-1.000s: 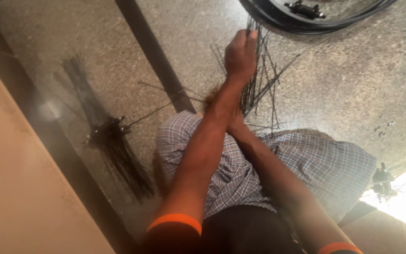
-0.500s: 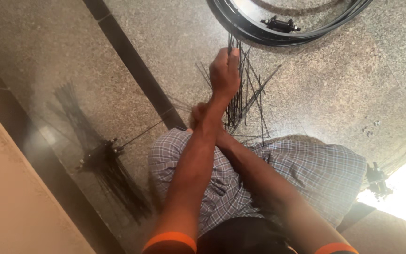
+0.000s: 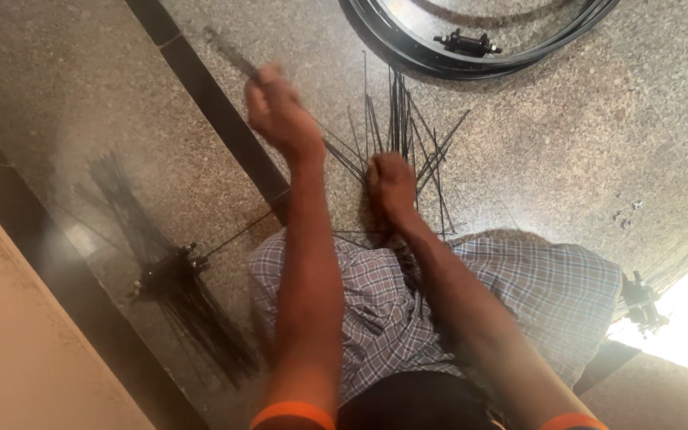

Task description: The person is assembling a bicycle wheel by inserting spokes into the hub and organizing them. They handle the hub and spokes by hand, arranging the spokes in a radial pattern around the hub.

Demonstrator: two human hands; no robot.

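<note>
From the head camera I look straight down at a speckled stone floor [image 3: 599, 159] crossed by a dark inlaid strip [image 3: 201, 87] that runs from the top of the frame towards the centre.

My left hand [image 3: 279, 107], in the upper middle-left of the frame, is closed in a fist around a single thin black spoke [image 3: 232, 52]. The spoke's long axis runs diagonally, its far end pointing to the upper left and its near end passing back through the fist towards the centre.

My right hand [image 3: 392, 183] sits at the centre of the frame, fingers curled down onto the near ends of a loose fan of black spokes [image 3: 408, 119]. I cannot tell whether it grips them or only presses on them. The fan spreads away from this hand towards the top of the frame, so the right hand is the nearer one to it.

Beyond the fan, at the top, lies a black bicycle wheel rim [image 3: 408, 48] with a hub [image 3: 467, 41] inside it. At lower left lies a second bundle of spokes [image 3: 177, 295]. A checked cloth [image 3: 519, 279] covers my lap at the bottom.
</note>
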